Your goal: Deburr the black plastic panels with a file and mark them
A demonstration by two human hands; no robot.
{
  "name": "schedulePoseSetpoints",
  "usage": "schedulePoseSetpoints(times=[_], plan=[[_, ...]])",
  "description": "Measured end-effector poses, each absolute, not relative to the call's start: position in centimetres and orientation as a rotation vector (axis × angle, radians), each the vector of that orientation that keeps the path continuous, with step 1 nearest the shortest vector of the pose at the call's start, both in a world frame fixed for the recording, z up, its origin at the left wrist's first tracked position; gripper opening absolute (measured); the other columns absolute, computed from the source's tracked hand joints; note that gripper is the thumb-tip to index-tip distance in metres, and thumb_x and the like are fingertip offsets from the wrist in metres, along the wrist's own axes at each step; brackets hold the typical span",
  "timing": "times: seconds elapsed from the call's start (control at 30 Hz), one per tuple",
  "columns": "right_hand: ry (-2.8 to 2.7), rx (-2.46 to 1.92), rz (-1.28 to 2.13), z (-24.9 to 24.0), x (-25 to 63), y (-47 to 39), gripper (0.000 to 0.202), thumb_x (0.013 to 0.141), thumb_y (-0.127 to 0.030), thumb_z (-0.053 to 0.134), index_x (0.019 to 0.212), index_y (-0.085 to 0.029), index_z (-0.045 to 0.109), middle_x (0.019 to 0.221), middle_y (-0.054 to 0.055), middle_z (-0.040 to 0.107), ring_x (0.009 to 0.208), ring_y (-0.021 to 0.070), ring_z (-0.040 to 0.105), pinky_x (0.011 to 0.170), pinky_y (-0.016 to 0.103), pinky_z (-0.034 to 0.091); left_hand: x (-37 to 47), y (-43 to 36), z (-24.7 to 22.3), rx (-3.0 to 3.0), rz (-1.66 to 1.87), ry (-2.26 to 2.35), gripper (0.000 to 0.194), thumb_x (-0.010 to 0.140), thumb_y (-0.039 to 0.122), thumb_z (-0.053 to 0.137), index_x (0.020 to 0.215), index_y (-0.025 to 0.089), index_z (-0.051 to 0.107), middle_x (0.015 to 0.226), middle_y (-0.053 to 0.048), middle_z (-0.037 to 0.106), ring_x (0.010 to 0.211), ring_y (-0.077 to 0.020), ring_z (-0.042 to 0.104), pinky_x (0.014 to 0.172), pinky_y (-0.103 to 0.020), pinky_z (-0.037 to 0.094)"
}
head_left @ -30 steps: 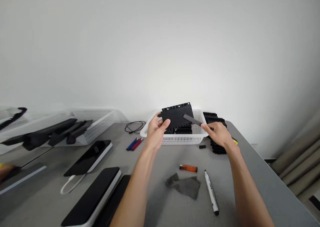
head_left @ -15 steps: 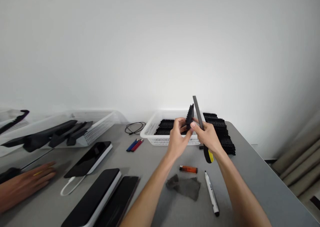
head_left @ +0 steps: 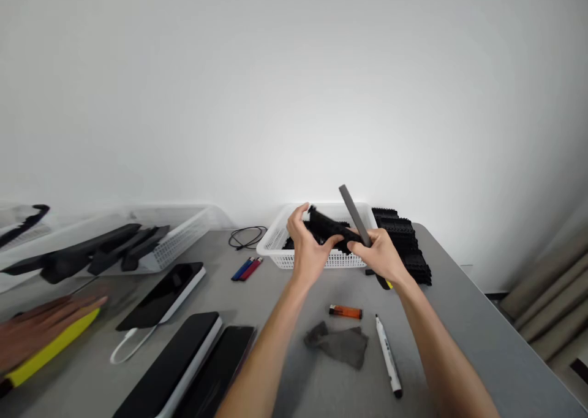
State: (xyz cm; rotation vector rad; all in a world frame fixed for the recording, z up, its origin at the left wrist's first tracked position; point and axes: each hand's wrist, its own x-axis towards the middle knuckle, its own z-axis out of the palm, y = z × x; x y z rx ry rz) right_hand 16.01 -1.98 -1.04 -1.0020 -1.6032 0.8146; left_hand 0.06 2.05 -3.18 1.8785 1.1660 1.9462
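A black ridged plastic part [head_left: 328, 225] is held between my two hands above a white mesh basket [head_left: 285, 260]. My left hand [head_left: 309, 246] grips its left end, with the thumb along the lower edge. My right hand [head_left: 379, 252] pinches its right end and also holds a flat grey file [head_left: 353, 212], whose tip points up and left. The file's black and yellow handle shows below my right palm. More black ridged parts lie inside the basket, and others are stacked [head_left: 407, 240] to its right.
Nearer me lie an orange lighter [head_left: 346, 311], a grey cloth [head_left: 342, 344] and a marker [head_left: 388, 357]. Leftward are two lighters [head_left: 247, 269], a cable [head_left: 245, 239], phones and power banks [head_left: 169, 363]. Another person's hand [head_left: 50, 326] is by a yellow-edged tool at far left.
The black part has turned from upright to slanting nearly flat. My left hand has moved left with its end, and the file leans further left. The other person's hand has shifted; a yellow edge now shows.
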Motion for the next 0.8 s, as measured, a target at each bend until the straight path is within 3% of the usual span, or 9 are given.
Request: schedulePoseSetpoints(times=[0.07, 0.17, 0.27, 0.37, 0.47, 0.57, 0.8], plan=[[-1.667, -1.029, 0.828, -0.8, 16.1, -2.3, 0.018, 0.074, -0.030, 0.057, 0.075, -0.014, 0.067, 0.056, -0.005, 0.031, 0.053, 0.0078, 0.024, 0.047, 0.023, 0.019, -0.7, 2.6, -3.1, 1.838, 1.806, 1.028, 0.079, 0.062, 0.024, 0.080, 0.129, 0.025, 0.038, 0.117, -0.008, 0.054, 0.109, -0.0238, 0.054, 0.095, -0.041, 0.043], [-1.771, -1.074, 0.850, -0.2, 16.4, -2.9, 0.018, 0.077, -0.031, 0.058, 0.073, -0.015, 0.066, 0.056, -0.005, 0.030, 0.053, 0.0081, 0.025, 0.047, 0.024, 0.019, -1.7, 3.1, -3.0, 1.803, 1.721, 0.922, 0.055, 0.062, 0.020, 0.078, 0.108, 0.024, 0.049, 0.095, -0.001, 0.053, 0.087, -0.0169, 0.054, 0.080, -0.031, 0.044], [-1.875, -1.022, 0.833, 0.5, 16.9, -3.6, 0.023, 0.082, -0.038, 0.058, 0.079, -0.017, 0.067, 0.064, -0.002, 0.045, 0.059, 0.0103, 0.036, 0.051, 0.024, 0.027, -2.3, 3.3, -2.8, 1.785, 1.808, 0.863, 0.041, 0.060, 0.012, 0.073, 0.090, 0.022, 0.046, 0.086, 0.002, 0.048, 0.080, -0.0139, 0.049, 0.073, -0.027, 0.040], [-1.852, -1.044, 0.668, 0.9, 17.4, -4.0, 0.037, 0.090, -0.050, 0.049, 0.082, -0.017, 0.067, 0.068, 0.000, 0.052, 0.063, 0.0122, 0.041, 0.054, 0.025, 0.030, -2.5, 3.2, -2.6, 1.754, 1.839, 0.785, 0.045, 0.056, 0.006, 0.067, 0.087, 0.023, 0.039, 0.083, 0.003, 0.046, 0.075, -0.0119, 0.045, 0.071, -0.025, 0.038], [-1.816, -1.178, 0.411, 0.9, 17.8, -4.4, 0.049, 0.094, -0.053, 0.041, 0.067, -0.017, 0.060, 0.057, -0.002, 0.042, 0.055, 0.0110, 0.034, 0.052, 0.026, 0.025, -2.6, 3.0, -2.5, 1.750, 1.820, 0.763, 0.047, 0.054, 0.003, 0.063, 0.086, 0.024, 0.035, 0.082, 0.004, 0.045, 0.074, -0.0110, 0.044, 0.070, -0.024, 0.037], [-1.911, -1.283, 0.276, 0.9, 17.9, -4.8, 0.050, 0.093, -0.053, 0.043, 0.060, -0.019, 0.055, 0.053, -0.002, 0.042, 0.052, 0.0110, 0.033, 0.051, 0.028, 0.022, -2.6, 2.7, -2.3, 1.754, 1.803, 0.762, 0.045, 0.055, 0.003, 0.062, 0.082, 0.024, 0.032, 0.082, 0.004, 0.044, 0.073, -0.0105, 0.043, 0.069, -0.023, 0.037], [-1.983, -1.379, 0.138, 0.9, 17.2, -5.3, 0.042, 0.092, -0.050, 0.047, 0.066, -0.021, 0.064, 0.055, -0.001, 0.052, 0.051, 0.0123, 0.038, 0.053, 0.028, 0.023, -2.6, 2.4, -2.0, 1.810, 1.817, 0.807, 0.045, 0.053, 0.001, 0.056, 0.084, 0.024, 0.033, 0.083, 0.003, 0.045, 0.076, -0.0120, 0.045, 0.072, -0.025, 0.039]])
